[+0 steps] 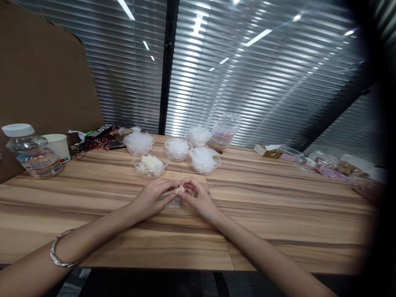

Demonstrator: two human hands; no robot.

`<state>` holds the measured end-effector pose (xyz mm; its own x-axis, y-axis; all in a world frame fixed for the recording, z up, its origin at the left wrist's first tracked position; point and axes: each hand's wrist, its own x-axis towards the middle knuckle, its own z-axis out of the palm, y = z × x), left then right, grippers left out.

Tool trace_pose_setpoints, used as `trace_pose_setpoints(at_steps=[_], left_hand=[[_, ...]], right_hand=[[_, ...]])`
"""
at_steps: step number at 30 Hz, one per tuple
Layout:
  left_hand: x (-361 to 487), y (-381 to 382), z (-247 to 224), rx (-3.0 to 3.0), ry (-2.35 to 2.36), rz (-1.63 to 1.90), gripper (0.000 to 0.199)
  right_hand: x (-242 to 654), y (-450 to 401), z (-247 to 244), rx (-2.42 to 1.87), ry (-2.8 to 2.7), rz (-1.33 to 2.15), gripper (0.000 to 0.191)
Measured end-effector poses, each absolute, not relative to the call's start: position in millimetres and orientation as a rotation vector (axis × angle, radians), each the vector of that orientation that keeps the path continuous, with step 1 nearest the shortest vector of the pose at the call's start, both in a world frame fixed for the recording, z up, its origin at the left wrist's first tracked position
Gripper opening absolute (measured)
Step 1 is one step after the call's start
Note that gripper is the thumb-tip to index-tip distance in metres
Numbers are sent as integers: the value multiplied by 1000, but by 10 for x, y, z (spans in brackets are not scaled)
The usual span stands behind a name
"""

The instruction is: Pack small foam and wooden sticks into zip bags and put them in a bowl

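Note:
Between the fingertips of both hands is a small, pale yellowish-pink lump [179, 190], too small to name. My left hand [156, 194], closed in a pinch, meets it from the left. From the right, my right hand [196, 197] pinches the same lump with its fingers curled. Just below the fingers a small clear plastic bag [175, 202] lies over the table; whether a hand grips it cannot be made out. Beyond my left hand stands a clear round bowl [135, 163] with crumpled pale yellow and white pieces [151, 164] in it.
Several clear bowls of white translucent material, one a bowl [205, 161], stand farther back on the wooden table [278, 206]. A lidded plastic jar [38, 154], a paper cup [58, 146] and tangled wires [93, 144] are at left. Boxes and packaging [331, 163] lie at right.

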<state>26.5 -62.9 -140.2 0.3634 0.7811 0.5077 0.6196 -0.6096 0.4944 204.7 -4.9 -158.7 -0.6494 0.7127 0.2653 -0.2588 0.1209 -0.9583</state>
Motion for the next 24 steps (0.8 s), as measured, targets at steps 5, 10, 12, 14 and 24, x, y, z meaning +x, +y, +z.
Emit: trace_pose_setpoints(at_steps=[5,10,12,14,24], left_hand=[[268,-636,-1392,2413,1208,1108,21],[285,-645,-1382,2384,1185,1113,17],[291,-652,-1370,2355,1179,1114,18],[293,-661,-1354,2334,1171,1109,21],[299,-614,-1404,2099,1154,1149,23]], right_hand=[[2050,-113,-1573,-488,-1651,1532,17],[2064,-140,-1578,-524,-1702,1409,14],[2071,-120,-1589,-522,-1715,1396,15],[2079,-97,-1600,-526,-1732,1360,15],[2065,-90,-1616,-515,-1766,1403,22]])
